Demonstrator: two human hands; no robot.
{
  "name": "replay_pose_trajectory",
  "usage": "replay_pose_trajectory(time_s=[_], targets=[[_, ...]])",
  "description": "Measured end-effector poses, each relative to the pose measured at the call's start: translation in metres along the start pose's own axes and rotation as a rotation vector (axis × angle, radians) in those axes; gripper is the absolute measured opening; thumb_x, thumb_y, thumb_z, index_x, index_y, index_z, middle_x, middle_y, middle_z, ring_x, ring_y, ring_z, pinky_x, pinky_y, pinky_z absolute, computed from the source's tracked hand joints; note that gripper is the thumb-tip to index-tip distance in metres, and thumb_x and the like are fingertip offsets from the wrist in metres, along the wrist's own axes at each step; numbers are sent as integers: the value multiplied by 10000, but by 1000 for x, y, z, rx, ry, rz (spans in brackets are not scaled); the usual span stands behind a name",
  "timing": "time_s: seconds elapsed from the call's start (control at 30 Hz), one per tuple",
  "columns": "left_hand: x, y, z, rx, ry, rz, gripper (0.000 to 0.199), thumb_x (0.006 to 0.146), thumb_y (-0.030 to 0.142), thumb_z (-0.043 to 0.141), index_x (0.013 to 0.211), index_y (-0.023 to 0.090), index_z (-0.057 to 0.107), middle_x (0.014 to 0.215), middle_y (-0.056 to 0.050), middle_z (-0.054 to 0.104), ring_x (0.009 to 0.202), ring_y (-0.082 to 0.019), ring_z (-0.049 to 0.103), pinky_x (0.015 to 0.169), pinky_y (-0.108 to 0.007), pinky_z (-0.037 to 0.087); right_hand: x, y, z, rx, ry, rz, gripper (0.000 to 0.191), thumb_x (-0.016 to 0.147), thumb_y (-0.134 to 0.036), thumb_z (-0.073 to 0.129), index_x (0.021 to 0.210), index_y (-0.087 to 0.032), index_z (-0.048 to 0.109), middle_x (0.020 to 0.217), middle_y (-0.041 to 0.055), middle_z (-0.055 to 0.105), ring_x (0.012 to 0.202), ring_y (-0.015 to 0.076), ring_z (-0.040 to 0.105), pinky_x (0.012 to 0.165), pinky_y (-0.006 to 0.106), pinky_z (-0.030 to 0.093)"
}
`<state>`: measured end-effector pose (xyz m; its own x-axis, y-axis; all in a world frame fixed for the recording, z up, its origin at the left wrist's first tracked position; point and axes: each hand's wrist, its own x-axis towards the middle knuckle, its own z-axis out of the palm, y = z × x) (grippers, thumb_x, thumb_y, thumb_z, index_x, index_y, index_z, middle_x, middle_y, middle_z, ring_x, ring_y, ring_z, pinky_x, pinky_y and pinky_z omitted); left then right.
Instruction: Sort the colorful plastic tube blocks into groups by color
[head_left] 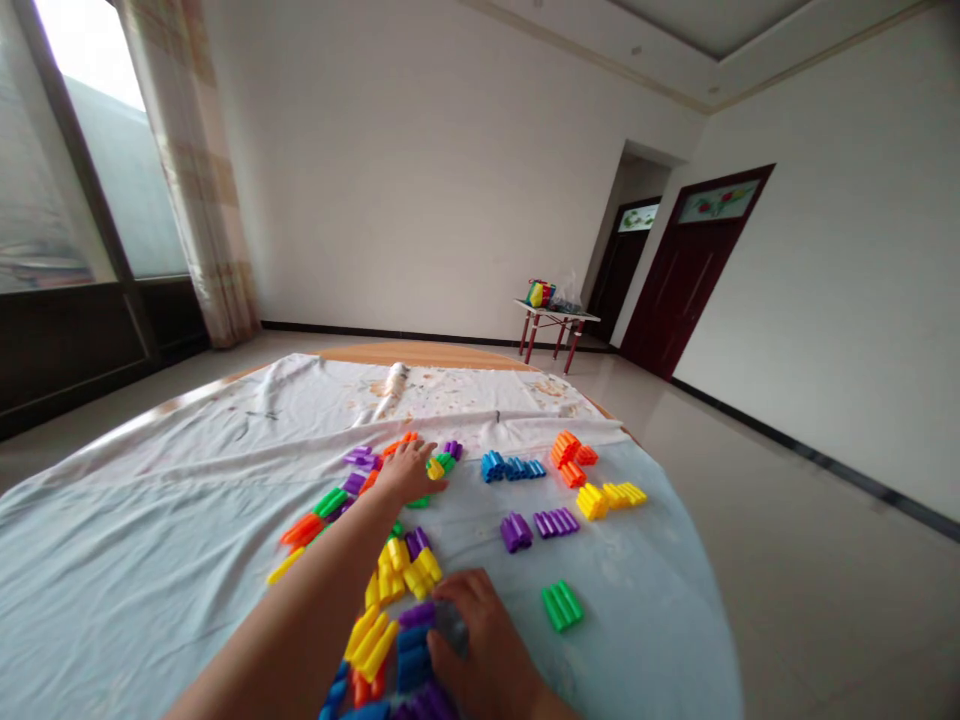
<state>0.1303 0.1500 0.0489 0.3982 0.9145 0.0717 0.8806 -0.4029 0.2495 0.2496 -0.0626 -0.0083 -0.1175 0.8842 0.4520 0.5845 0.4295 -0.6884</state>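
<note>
Mixed tube-shaped plastic toy pieces lie in a loose heap on the cloth-covered table. My left hand (409, 472) reaches palm down over its far end, fingers apart, close to a yellow piece (435, 468) and orange pieces (399, 443). Nearer to me, my right hand (487, 640) curves with thumb and fingers apart, beside blue pieces (414, 658) and a purple piece (417, 614). Between the two hands lie yellow pieces (390, 572). Sorted by colour on the right are blue (513, 467), orange (571, 457), yellow (611, 498), purple (538, 528) and green (562, 605) groups.
A light, wrinkled cloth (187, 560) covers most of the round table, whose wooden edge (427, 354) shows at the back. Beyond it, a small table (555, 312) bears a colourful bag. A curtained window is on the left and a dark red door (694, 270) on the right.
</note>
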Motion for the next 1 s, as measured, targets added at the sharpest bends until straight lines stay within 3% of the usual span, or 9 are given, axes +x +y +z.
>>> replay_pose_trajectory(time_s=[0.17, 0.37, 0.6, 0.73, 1.0], targets=[[22, 0, 3, 95, -106, 34, 510, 816, 412, 539, 1267, 187, 464, 1329, -121, 455, 1172, -274, 462, 950, -529, 400, 1, 4, 7, -48, 33, -8, 400, 592, -55, 584, 950, -233, 571, 948, 66, 607, 929, 241, 549, 872, 407, 470], [12, 1, 10, 167, -93, 44, 402, 818, 368, 552, 1163, 162, 535, 1237, -107, 520, 1101, -244, 511, 906, -488, 446, 2, -3, 0, -78, 1, 21, 321, 635, -86, 599, 926, -222, 589, 912, 58, 615, 906, 227, 549, 856, 385, 463], [-33, -9, 6, 82, -51, 75, 351, 813, 366, 556, 1092, 154, 566, 1153, -97, 563, 1032, -215, 538, 869, -442, 462, 1, -8, -3, -121, -32, 20, 232, 722, -159, 604, 949, -206, 603, 919, 57, 603, 927, 220, 533, 867, 372, 439], [-62, -15, -1, 7, -20, 90, 387, 669, 301, 646, 1027, 158, 609, 1042, -101, 609, 989, -234, 562, 865, -359, 443, 0, -4, -2, -137, -37, -18, 192, 751, -179, 595, 943, -187, 606, 911, 62, 595, 927, 217, 524, 848, 358, 436], [-138, -2, -21, -172, -31, 126, 365, 602, 243, 583, 964, 209, 605, 961, -51, 631, 875, -199, 593, 795, -292, 458, 1, -2, -5, -134, -23, -81, 178, 762, -185, 595, 939, -167, 609, 904, 80, 606, 922, 228, 524, 837, 361, 441]])
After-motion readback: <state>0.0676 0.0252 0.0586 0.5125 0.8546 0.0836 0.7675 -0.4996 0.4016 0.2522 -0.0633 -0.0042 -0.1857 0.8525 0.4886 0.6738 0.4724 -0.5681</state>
